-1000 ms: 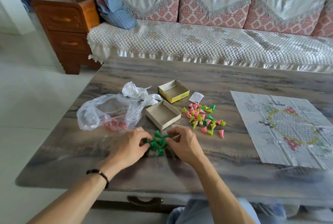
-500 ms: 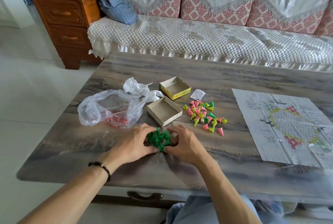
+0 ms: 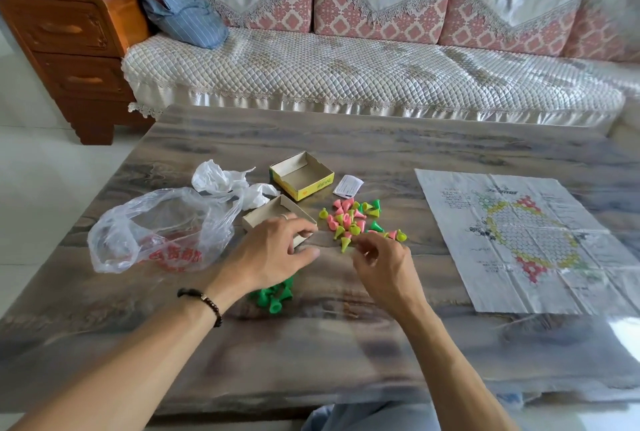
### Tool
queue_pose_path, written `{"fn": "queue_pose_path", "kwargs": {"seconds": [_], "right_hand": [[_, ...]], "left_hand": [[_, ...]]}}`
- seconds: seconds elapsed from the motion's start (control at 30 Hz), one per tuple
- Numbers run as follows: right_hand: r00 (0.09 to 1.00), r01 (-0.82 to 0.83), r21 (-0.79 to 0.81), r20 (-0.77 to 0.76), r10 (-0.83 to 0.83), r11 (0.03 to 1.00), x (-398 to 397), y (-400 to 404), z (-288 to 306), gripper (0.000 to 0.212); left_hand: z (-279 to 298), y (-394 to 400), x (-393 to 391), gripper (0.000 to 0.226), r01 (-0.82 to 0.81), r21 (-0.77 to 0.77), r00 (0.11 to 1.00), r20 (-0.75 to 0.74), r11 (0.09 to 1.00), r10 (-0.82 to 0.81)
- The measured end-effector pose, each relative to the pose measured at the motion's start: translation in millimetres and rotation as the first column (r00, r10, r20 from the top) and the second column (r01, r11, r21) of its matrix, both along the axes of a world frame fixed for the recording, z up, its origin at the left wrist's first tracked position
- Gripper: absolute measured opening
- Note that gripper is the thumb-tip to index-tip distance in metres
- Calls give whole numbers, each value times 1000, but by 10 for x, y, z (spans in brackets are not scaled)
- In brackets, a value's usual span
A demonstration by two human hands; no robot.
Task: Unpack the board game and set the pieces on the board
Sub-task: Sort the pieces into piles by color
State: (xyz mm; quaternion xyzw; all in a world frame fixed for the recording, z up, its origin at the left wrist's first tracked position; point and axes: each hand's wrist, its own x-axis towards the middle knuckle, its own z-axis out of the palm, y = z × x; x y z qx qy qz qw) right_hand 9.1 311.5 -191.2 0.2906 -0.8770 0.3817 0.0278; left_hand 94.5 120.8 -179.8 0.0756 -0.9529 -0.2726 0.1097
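Green cone pieces [image 3: 273, 296] lie bunched in a small heap on our grey, wood-grained table [image 3: 346, 354], partly under our left wrist. Our left hand [image 3: 273, 254] hovers above the table with its fingers loosely spread and nothing in them, its fingertips just over the near corner of the plain cardboard tray [image 3: 273, 215]. Our right hand [image 3: 382, 266] is at the near edge of the mixed pile of pink, yellow-green and green pieces [image 3: 356, 221]; its fingers are curled inward, but we cannot tell whether they pinch a piece, since that part is blurred. Behind the tray sits the yellow-sided box half [image 3: 302, 176], open side up, with a small white slip [image 3: 348, 185] just to its right. The paper board [image 3: 519, 240] lies flat on the right side of the table, well apart from the piles, with no pieces on it. To the left are a clear plastic bag with red print [image 3: 156, 233] and crumpled white wrapping [image 3: 225, 182]. Beyond the table stand a quilted sofa [image 3: 346, 73] and a wooden drawer cabinet [image 3: 65, 39].
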Motion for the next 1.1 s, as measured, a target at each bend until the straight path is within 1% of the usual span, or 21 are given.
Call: {"fn": "queue_pose_path", "kwargs": {"seconds": [0.1,0.2,0.3,0.4,0.47,0.53,0.6,0.67,0.73,0.8,0.87,0.9,0.93,1.0,1.03,1.07,1.1], "right_hand": [[994,107,3,-14,-107,994,-275,133,-9,11],[992,118,30,-40,-117,993,-545,185,-30,15],[997,67,124,-49,-62,990,-789,134,-33,22],[999,-50,242,4,51,969,-1028,37,-41,30],[990,-141,303,56,130,942,-1158,-15,-60,29],[981,-193,357,96,170,914,-1232,-46,-68,31],[979,-205,384,103,179,900,-1291,-47,-75,31],[982,-183,388,104,155,903,-1340,-23,-74,23],[987,-145,348,121,109,926,-1384,10,-94,14],[990,-81,268,136,45,960,-1425,37,-104,9],[994,24,188,97,-42,982,-1485,44,-103,9],[995,55,164,69,-67,985,-1515,37,-92,14],[997,51,163,49,-59,985,-1545,20,-80,23],[998,-38,233,50,27,972,-1579,-51,-45,42],[996,-81,291,56,67,953,-1588,-99,-38,46],[994,-107,344,47,96,933,-1595,-144,-42,46],[994,-112,388,32,108,915,-1594,-181,-48,41]], "left_hand": [[16,134,-288,32,46,0,998,-34,999,-46],[26,218,-612,29,43,-36,998,-36,998,-44],[23,256,-946,25,33,-68,999,-29,997,-35],[27,287,-1250,25,16,-85,1000,-3,996,-16],[7,306,-1423,28,11,-112,1000,20,994,-9],[-15,332,-1540,27,19,-144,997,72,989,-9],[-53,344,-1622,23,23,-188,994,109,982,-2],[-67,350,-1663,18,1,-229,994,107,973,24],[-69,365,-1678,15,-3,-242,996,87,970,25],[-80,371,-1671,13,6,-206,998,65,978,7],[-91,355,-1650,5,5,-133,999,46,991,1],[-92,336,-1635,3,4,-88,1000,31,996,-1],[-93,316,-1622,8,0,-46,1000,15,999,0],[-79,272,-1589,15,-12,-9,1000,-23,1000,12],[-63,255,-1566,16,-22,-12,999,-41,1000,22],[-50,237,-1543,16,-29,-13,998,-52,999,28],[-47,218,-1520,16,-29,-11,998,-61,1000,28]]}}
